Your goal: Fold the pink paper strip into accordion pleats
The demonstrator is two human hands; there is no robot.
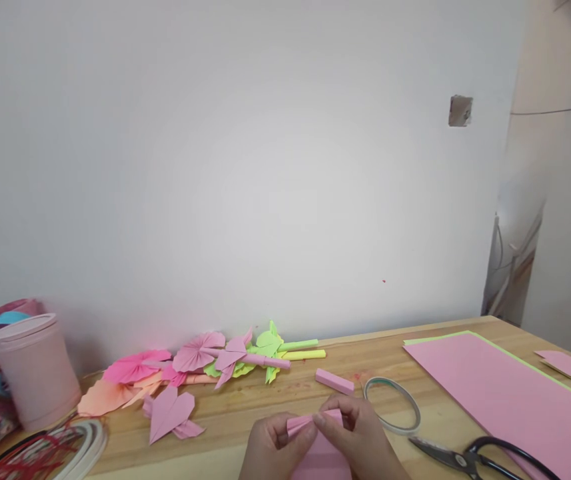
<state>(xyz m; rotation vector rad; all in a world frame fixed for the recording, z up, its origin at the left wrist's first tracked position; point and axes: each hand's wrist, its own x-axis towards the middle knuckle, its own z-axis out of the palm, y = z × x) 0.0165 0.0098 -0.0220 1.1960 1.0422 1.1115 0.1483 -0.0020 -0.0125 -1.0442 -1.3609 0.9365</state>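
Observation:
A sheet of pink paper [321, 459] hangs between my two hands at the bottom centre, its top edge folded into narrow pleats. My left hand [279, 445] pinches the left end of the folded edge with thumb and fingers. On the other end, my right hand [360, 437] presses its thumb against the fold, fingers curled behind. Just beyond my hands lies a small folded pink paper strip [334, 381]. A roll of tape [418, 417] rests to the right of my right hand, with black-handled scissors [465, 460] nearer the front.
Pink and green paper sheets [510, 400] lie on the right of the wooden table [235, 427]. Folded paper fans [200, 353] and a pink paper heart [171, 415] lie left, beside a pink canister [38, 373] and coiled cords [85, 447]. A wall rises behind.

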